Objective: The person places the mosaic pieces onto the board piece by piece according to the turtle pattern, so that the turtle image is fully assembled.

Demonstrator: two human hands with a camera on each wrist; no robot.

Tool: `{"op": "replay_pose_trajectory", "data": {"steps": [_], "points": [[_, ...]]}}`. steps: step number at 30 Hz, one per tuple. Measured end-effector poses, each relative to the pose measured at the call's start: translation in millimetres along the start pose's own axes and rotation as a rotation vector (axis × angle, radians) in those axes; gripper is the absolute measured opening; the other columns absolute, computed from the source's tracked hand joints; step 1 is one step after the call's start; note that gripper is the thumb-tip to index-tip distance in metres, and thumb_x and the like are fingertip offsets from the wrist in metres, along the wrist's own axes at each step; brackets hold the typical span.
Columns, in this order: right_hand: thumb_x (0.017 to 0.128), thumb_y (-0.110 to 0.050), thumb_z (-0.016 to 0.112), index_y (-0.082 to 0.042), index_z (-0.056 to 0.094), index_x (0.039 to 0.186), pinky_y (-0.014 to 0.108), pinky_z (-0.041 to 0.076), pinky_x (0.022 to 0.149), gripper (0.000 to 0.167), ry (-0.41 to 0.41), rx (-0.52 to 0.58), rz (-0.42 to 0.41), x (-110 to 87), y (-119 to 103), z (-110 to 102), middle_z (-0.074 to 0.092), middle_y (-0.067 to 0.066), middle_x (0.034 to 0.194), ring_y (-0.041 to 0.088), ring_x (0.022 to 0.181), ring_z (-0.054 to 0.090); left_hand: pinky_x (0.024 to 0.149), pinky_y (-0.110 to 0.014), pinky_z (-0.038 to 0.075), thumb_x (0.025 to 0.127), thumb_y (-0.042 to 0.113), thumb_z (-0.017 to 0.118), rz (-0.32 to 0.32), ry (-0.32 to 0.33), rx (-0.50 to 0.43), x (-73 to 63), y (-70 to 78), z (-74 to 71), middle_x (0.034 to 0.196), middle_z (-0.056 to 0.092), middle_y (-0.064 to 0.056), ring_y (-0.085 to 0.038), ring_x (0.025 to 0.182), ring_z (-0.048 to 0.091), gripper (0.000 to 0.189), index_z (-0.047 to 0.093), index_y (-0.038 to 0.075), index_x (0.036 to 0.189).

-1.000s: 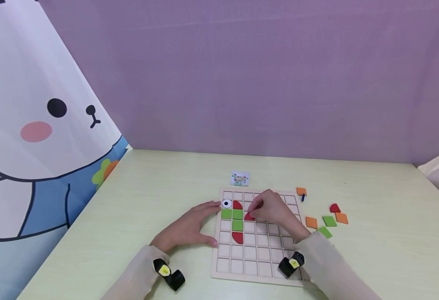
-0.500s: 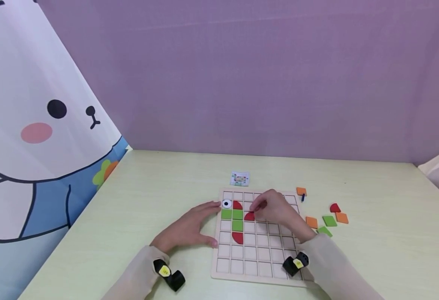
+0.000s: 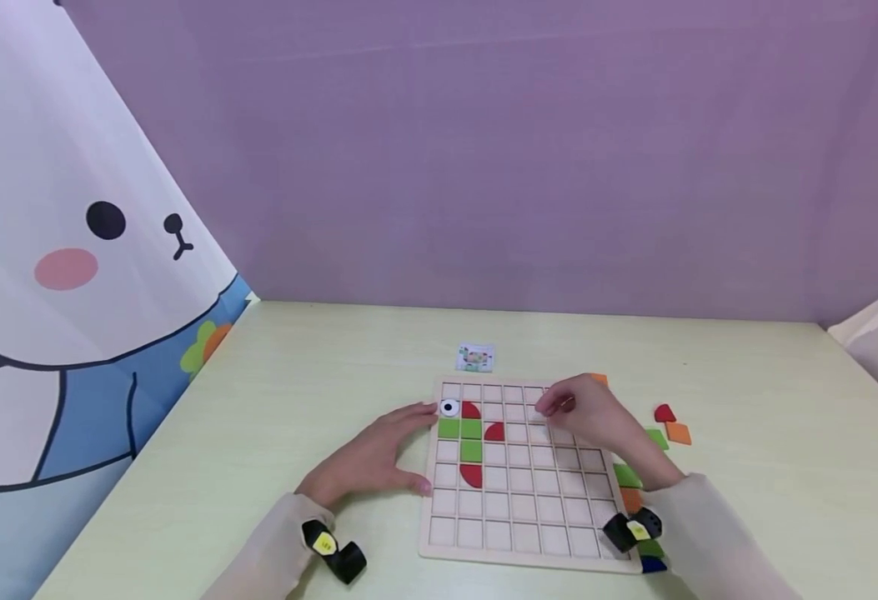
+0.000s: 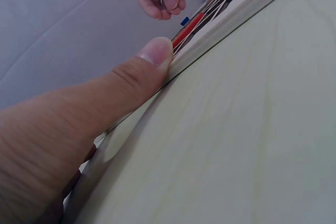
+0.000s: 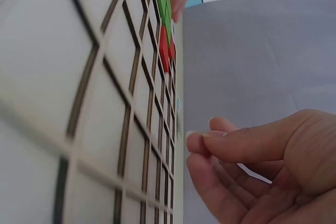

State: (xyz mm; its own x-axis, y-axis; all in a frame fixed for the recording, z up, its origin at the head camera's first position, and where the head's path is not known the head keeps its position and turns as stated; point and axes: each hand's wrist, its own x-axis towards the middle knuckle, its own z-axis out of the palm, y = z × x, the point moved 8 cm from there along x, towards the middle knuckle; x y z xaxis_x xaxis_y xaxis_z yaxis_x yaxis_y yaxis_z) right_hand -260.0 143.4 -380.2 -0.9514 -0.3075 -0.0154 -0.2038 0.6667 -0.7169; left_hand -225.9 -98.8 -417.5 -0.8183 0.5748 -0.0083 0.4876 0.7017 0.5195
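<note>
A wooden grid board [image 3: 521, 532] lies on the table. My left hand [image 3: 371, 454] rests along its left edge, thumb and fingers spread; the left wrist view shows the thumb [image 4: 131, 82] against the rim. In the board's upper left cells sit a white eye tile [image 3: 449, 407], several green square tiles [image 3: 471, 451] and red rounded tiles, one of them [image 3: 494, 432] to the right of the green ones. Over the upper right cells hovers my right hand [image 3: 596, 412], fingers loosely bent and thumb tip by the index tip [image 5: 197, 142], with nothing between them.
A small printed card [image 3: 476, 357] lies behind the board. Right of the board are loose tiles: a red one [image 3: 664, 412], an orange one [image 3: 679, 433], green ones [image 3: 627, 476] and a dark blue piece [image 3: 654, 565]. My right forearm covers part of that area.
My right hand has let go of the red rounded tile, which stays in its cell, and has moved right across the board. My left hand keeps its place at the board's edge.
</note>
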Motion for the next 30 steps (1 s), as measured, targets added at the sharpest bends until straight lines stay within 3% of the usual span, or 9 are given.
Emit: {"op": "replay_pose_trajectory", "data": {"steps": [6, 20, 30], "points": [[0.081, 0.001, 0.068, -0.002, 0.072, 0.092, 0.028, 0.049, 0.066, 0.012, 0.055, -0.057, -0.018, -8.5, 12.3, -16.5, 0.066, 0.005, 0.086, 0.018, 0.077, 0.056, 0.116, -0.050, 0.026, 0.069, 0.056, 0.077, -0.004, 0.009, -0.011, -2.1, -0.9, -0.9, 0.155, 0.031, -0.002, -0.028, 0.145, 0.024, 0.096, 0.040, 0.011, 0.145], [0.082, -0.003, 0.069, -0.001, 0.069, 0.094, 0.024, 0.049, 0.058, 0.012, 0.061, -0.095, 0.059, -29.8, 50.1, -43.1, 0.065, 0.009, 0.088, 0.018, 0.076, 0.056, 0.116, -0.049, 0.025, 0.069, 0.058, 0.076, -0.014, 0.010, -0.020, -0.2, -1.8, 0.1, 0.155, 0.032, 0.000, -0.026, 0.145, 0.023, 0.095, 0.041, 0.014, 0.145], [0.079, -0.005, 0.072, 0.002, 0.067, 0.099, 0.026, 0.045, 0.058, 0.022, 0.016, -0.130, 0.126, -39.6, 69.8, -41.7, 0.062, 0.006, 0.086, 0.020, 0.078, 0.052, 0.116, -0.049, 0.026, 0.068, 0.058, 0.077, -0.010, 0.011, -0.030, 0.2, -2.6, 0.0, 0.155, 0.032, 0.000, -0.026, 0.145, 0.024, 0.095, 0.041, 0.014, 0.145]]}}
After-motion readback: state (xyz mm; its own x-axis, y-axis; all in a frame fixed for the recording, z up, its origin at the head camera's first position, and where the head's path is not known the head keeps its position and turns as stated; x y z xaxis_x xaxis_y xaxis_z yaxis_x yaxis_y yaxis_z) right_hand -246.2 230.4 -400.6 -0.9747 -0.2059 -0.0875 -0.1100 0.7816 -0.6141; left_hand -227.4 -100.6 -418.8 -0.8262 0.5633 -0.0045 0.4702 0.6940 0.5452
